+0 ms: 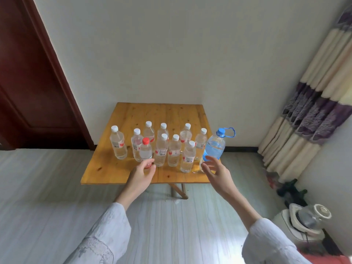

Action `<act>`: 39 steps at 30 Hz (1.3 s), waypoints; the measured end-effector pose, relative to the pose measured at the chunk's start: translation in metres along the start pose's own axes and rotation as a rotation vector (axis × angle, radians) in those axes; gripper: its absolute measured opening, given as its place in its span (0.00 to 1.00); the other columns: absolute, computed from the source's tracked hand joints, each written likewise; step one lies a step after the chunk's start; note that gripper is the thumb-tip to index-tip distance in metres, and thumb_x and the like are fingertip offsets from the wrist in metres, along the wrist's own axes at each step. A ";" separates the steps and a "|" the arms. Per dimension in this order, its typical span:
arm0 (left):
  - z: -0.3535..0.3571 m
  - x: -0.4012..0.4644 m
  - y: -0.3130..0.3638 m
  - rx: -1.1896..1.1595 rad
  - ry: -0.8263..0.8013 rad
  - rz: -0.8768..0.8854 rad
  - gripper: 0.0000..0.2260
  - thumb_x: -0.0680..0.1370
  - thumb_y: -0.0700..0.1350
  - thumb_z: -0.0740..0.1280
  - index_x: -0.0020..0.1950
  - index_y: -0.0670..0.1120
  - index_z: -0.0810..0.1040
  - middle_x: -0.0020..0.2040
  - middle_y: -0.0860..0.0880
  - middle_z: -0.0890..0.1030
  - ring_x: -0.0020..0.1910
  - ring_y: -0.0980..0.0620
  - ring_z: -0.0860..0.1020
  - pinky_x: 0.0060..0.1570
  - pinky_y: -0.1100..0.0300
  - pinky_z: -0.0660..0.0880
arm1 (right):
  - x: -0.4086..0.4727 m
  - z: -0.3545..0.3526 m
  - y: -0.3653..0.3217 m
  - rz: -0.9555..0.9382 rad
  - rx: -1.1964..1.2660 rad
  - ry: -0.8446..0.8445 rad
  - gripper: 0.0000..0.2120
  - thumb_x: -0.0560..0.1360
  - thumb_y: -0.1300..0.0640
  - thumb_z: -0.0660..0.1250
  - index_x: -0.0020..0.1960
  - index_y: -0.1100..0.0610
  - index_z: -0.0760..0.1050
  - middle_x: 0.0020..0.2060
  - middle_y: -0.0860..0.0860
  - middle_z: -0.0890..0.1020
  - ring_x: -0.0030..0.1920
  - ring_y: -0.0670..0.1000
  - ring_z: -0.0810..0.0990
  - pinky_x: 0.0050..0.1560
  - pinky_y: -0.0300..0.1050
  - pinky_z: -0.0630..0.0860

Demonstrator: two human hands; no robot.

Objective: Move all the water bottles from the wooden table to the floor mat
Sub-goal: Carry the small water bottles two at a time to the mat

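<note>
A: What is in the bottles?

B: Clear liquid fills the clear plastic white-capped bottles (174, 150) nearly to the neck. They stand upright in a cluster on the yellow wooden table (133, 115), just beyond both hands. The small clear red-capped bottle (145, 150) is also filled and stands right at the left hand's fingertips.

A: And the big one?

B: The large clear blue-capped bottle with a loop handle (215, 145) holds blue-tinted water and stands just past the right hand, at the table's right edge.

A: How are the hands?

B: The left hand (140, 175) curls loosely around the red-capped bottle's base; whether it grips, I cannot tell. The right hand (216, 171) is spread, fingers apart, holding nothing, between the nearest white-capped bottle and the large one.
</note>
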State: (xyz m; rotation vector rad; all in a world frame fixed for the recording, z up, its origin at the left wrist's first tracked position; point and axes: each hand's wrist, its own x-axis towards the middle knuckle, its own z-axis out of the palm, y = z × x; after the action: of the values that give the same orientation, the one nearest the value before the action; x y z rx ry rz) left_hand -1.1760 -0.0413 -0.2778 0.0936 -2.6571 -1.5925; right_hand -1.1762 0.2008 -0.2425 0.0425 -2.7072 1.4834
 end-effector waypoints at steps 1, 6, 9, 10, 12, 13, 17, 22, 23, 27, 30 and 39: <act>0.006 0.016 0.000 -0.001 -0.024 -0.003 0.14 0.78 0.48 0.59 0.63 0.49 0.71 0.59 0.55 0.73 0.59 0.58 0.68 0.59 0.62 0.65 | 0.015 0.003 0.006 0.019 0.003 -0.001 0.18 0.76 0.53 0.62 0.63 0.56 0.69 0.51 0.52 0.81 0.48 0.45 0.77 0.41 0.33 0.71; 0.035 0.078 -0.013 0.011 -0.102 -0.022 0.15 0.78 0.48 0.60 0.65 0.51 0.69 0.65 0.53 0.72 0.62 0.59 0.67 0.62 0.61 0.64 | 0.087 0.022 0.042 0.098 -0.010 -0.014 0.18 0.75 0.52 0.63 0.64 0.56 0.69 0.53 0.53 0.81 0.50 0.46 0.77 0.42 0.32 0.71; 0.055 0.104 -0.025 0.081 -0.166 -0.020 0.18 0.78 0.48 0.60 0.68 0.52 0.65 0.68 0.53 0.68 0.62 0.61 0.64 0.62 0.63 0.61 | 0.128 0.036 0.064 0.143 -0.029 -0.058 0.20 0.75 0.53 0.63 0.65 0.57 0.68 0.56 0.54 0.80 0.57 0.51 0.77 0.55 0.46 0.74; 0.061 0.113 -0.028 0.108 -0.167 -0.019 0.19 0.78 0.47 0.60 0.69 0.52 0.64 0.69 0.53 0.68 0.63 0.61 0.64 0.63 0.64 0.60 | 0.139 0.040 0.070 0.152 -0.018 -0.063 0.20 0.75 0.54 0.64 0.65 0.58 0.68 0.56 0.55 0.79 0.58 0.52 0.77 0.57 0.50 0.75; 0.068 0.135 -0.028 0.184 -0.131 0.007 0.20 0.78 0.46 0.61 0.69 0.51 0.62 0.69 0.52 0.68 0.64 0.60 0.64 0.62 0.65 0.60 | 0.160 0.046 0.083 0.150 -0.019 -0.058 0.20 0.74 0.55 0.65 0.64 0.58 0.68 0.57 0.55 0.78 0.59 0.53 0.76 0.58 0.53 0.75; 0.071 0.146 -0.026 0.237 -0.107 0.036 0.21 0.78 0.46 0.61 0.70 0.51 0.62 0.69 0.51 0.68 0.66 0.58 0.64 0.62 0.65 0.60 | 0.169 0.049 0.089 0.140 -0.038 -0.060 0.21 0.74 0.55 0.66 0.65 0.59 0.67 0.58 0.56 0.77 0.59 0.54 0.76 0.59 0.53 0.74; 0.083 0.193 -0.017 0.421 -0.114 0.148 0.24 0.78 0.43 0.60 0.73 0.49 0.57 0.73 0.51 0.61 0.73 0.53 0.58 0.70 0.56 0.62 | 0.200 0.056 0.111 0.084 -0.142 -0.126 0.27 0.73 0.53 0.67 0.68 0.57 0.63 0.64 0.55 0.72 0.63 0.54 0.72 0.60 0.51 0.72; 0.106 0.228 -0.022 0.432 -0.278 0.038 0.26 0.79 0.44 0.59 0.74 0.49 0.52 0.76 0.52 0.51 0.75 0.52 0.52 0.72 0.54 0.57 | 0.218 0.068 0.125 0.041 -0.191 -0.212 0.26 0.72 0.53 0.67 0.67 0.57 0.66 0.64 0.55 0.74 0.63 0.55 0.72 0.59 0.45 0.69; 0.111 0.232 -0.024 0.440 -0.274 0.039 0.26 0.78 0.44 0.59 0.74 0.49 0.53 0.75 0.52 0.53 0.74 0.52 0.54 0.70 0.56 0.58 | 0.218 0.069 0.127 0.041 -0.178 -0.198 0.25 0.72 0.53 0.68 0.67 0.57 0.66 0.63 0.55 0.74 0.62 0.54 0.73 0.59 0.44 0.69; 0.118 0.245 -0.033 0.441 -0.202 0.067 0.23 0.78 0.43 0.61 0.72 0.47 0.59 0.69 0.49 0.63 0.69 0.51 0.63 0.64 0.59 0.63 | 0.224 0.075 0.129 0.028 -0.175 -0.154 0.23 0.72 0.52 0.68 0.65 0.57 0.69 0.61 0.54 0.76 0.60 0.54 0.74 0.58 0.44 0.69; 0.118 0.253 -0.039 0.411 -0.183 0.126 0.17 0.77 0.41 0.63 0.65 0.46 0.67 0.63 0.47 0.70 0.62 0.50 0.69 0.57 0.63 0.65 | 0.228 0.081 0.129 0.040 -0.164 -0.137 0.20 0.72 0.52 0.67 0.62 0.56 0.71 0.59 0.54 0.77 0.59 0.54 0.74 0.57 0.42 0.69; 0.107 0.261 -0.049 0.198 -0.355 0.085 0.17 0.74 0.42 0.67 0.62 0.51 0.70 0.59 0.53 0.75 0.57 0.57 0.71 0.54 0.66 0.65 | 0.197 0.088 0.124 0.210 -0.093 -0.050 0.19 0.74 0.51 0.64 0.63 0.56 0.69 0.58 0.53 0.77 0.58 0.52 0.74 0.54 0.38 0.66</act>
State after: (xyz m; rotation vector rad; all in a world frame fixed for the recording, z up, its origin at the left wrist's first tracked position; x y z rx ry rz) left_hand -1.4422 0.0108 -0.3704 -0.3213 -3.0284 -1.4323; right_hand -1.3819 0.1934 -0.3823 -0.2182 -2.8942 1.4194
